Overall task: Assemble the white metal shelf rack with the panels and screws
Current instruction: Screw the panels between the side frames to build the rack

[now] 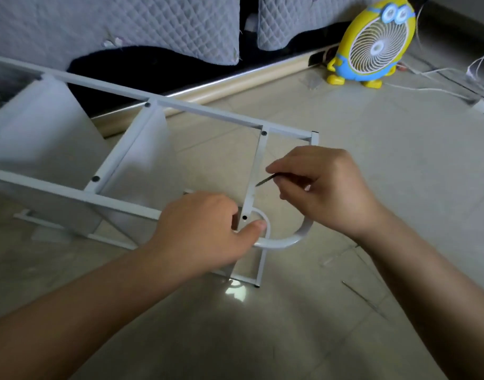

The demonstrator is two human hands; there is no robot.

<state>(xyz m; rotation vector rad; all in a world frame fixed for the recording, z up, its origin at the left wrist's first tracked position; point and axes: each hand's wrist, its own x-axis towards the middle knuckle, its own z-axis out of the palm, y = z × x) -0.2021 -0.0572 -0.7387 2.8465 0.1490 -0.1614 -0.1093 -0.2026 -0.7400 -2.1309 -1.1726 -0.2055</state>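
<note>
The white metal rack [180, 106] lies on its side on the tiled floor [345, 165], its long rails running from the left edge towards you. White panels [35, 138] are fitted between the rails at the left.

Your left hand [205, 229] grips the rack at the near corner: the fingers curl over the rail and the thumb rests against the curved tube [293, 239] at that end.

Your right hand [320, 187] pinches a thin dark tool [268, 179] between thumb and forefinger, the other fingers loosely curled. The tool's tip points at the end crossbar [258, 157]; contact cannot be confirmed.

A dark screw [245, 217] sits in the crossbar's lower end, just beside your left thumb.

A yellow fan [372, 42] stands on the floor, well apart from the rack.
</note>
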